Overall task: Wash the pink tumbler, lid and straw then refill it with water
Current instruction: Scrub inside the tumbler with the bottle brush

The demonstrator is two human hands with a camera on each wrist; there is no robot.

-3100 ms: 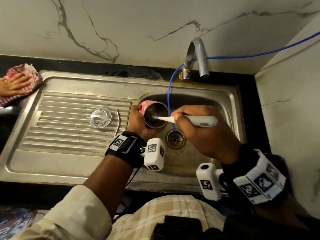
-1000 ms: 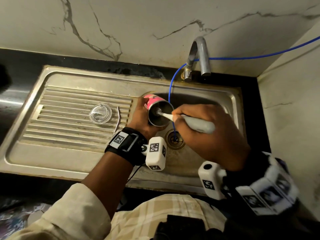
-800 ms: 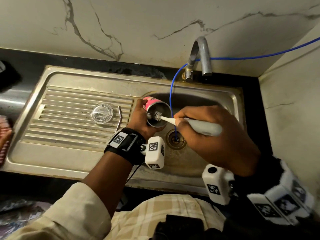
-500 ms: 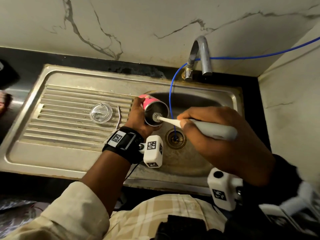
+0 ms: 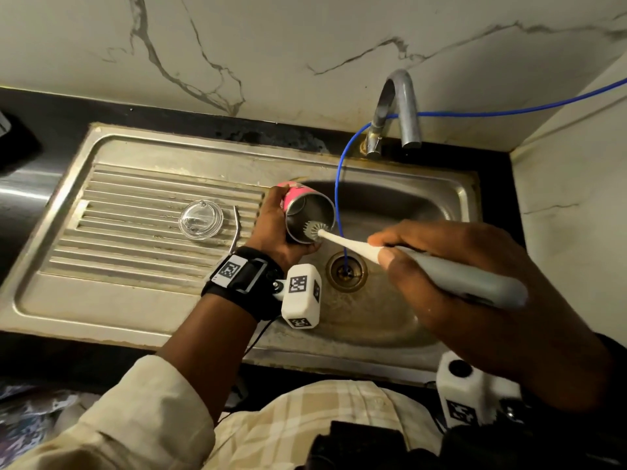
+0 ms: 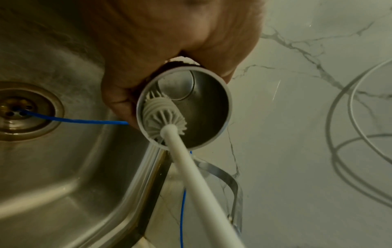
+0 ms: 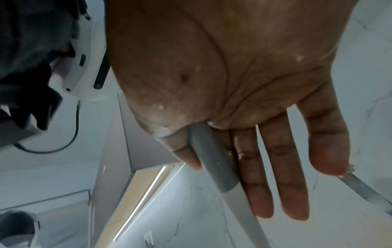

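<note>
Stainless steel sink (image 5: 142,300) takes up most of what I'm looking down at, ribbed drainboard on my left and the basin on my right, with white marble wall (image 5: 271,45) behind it and the curved metal tap (image 5: 403,106) sticking out over the basin. A thin blue tube (image 5: 339,184) runs along the wall, drops past the tap and goes right down into the drain (image 5: 346,271). My right hand (image 5: 475,300) is over the basin with the bottle brush (image 5: 441,269) held by its grey handle, thumb pressing it against my fingers, which from the wrist cam look mostly straight rather than wrapped around. My left hand (image 5: 271,228) is wrapped around the pink tumbler (image 5: 307,213), holding it tipped on its side at the left edge of the basin with the open mouth facing my right hand. You can see the steel inside of it, and the white bristle head (image 6: 161,115) of the brush sits just inside the rim, against the lower wall of the cup. The clear lid (image 5: 201,219) is lying flat on the drainboard ribs, well apart from the tumbler, and the bent metal straw (image 5: 236,228) lies just beside it, between the lid and my left hand.
</note>
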